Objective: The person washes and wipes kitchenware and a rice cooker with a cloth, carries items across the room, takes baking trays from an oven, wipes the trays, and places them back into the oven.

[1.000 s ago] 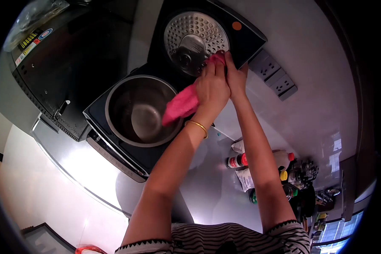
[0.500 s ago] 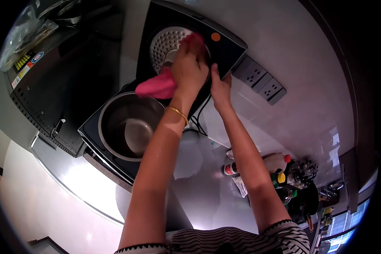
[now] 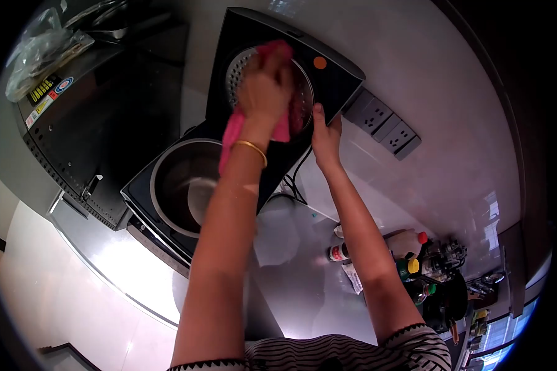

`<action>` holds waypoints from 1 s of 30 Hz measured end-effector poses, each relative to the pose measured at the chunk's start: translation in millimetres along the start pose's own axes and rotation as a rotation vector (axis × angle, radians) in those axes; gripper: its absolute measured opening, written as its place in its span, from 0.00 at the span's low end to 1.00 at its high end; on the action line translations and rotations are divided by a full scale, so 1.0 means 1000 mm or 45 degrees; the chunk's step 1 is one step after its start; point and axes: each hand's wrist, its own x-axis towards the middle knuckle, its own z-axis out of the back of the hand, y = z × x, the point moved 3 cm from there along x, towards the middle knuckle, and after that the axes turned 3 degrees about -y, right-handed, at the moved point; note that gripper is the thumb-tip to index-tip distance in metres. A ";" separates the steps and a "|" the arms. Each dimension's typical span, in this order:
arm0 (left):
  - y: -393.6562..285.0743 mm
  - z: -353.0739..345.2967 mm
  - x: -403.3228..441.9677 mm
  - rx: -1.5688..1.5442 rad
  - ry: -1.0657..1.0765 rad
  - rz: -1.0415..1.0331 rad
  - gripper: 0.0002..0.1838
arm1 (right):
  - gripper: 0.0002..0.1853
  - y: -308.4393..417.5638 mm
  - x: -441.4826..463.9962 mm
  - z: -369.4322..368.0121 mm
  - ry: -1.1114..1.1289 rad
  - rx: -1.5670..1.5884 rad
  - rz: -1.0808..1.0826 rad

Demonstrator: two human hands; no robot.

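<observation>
My left hand (image 3: 263, 99), with a gold bangle at its wrist, presses a pink cloth (image 3: 232, 139) against a round, perforated steel steamer tray (image 3: 236, 75). Motion blurs the fingers, and cloth shows above and below them. At the tray's right edge is my right hand (image 3: 326, 133), its thumb by the rim and its other fingers partly hidden behind. The tray sits over the far part of a black cooktop (image 3: 337, 80) bearing an orange dot. Nearer, a deep steel pot (image 3: 176, 185) stands on the cooktop, partly covered by my left forearm.
Grey wall sockets (image 3: 384, 123) are right of the cooktop, with a black cable (image 3: 297, 188) below. Several bottles, including one with a red cap (image 3: 422, 237), stand at lower right. A dark perforated metal panel (image 3: 99, 148) and a plastic bag (image 3: 43, 52) are at left.
My left hand has moved left across the tray with the cloth, whose lower end now hangs beside my wrist. My right hand stays at the rim. The whole view has shifted slightly.
</observation>
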 end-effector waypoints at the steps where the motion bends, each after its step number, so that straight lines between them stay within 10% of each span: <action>1: 0.013 -0.003 0.008 -0.035 0.036 0.074 0.16 | 0.32 0.000 0.000 0.000 0.012 0.013 -0.024; 14: 0.090 0.017 -0.044 0.540 0.512 0.466 0.15 | 0.29 -0.006 0.001 -0.002 -0.096 0.012 0.019; 30: -0.022 0.019 -0.095 0.072 1.130 0.350 0.15 | 0.30 -0.015 -0.001 -0.002 -0.119 -0.047 -0.059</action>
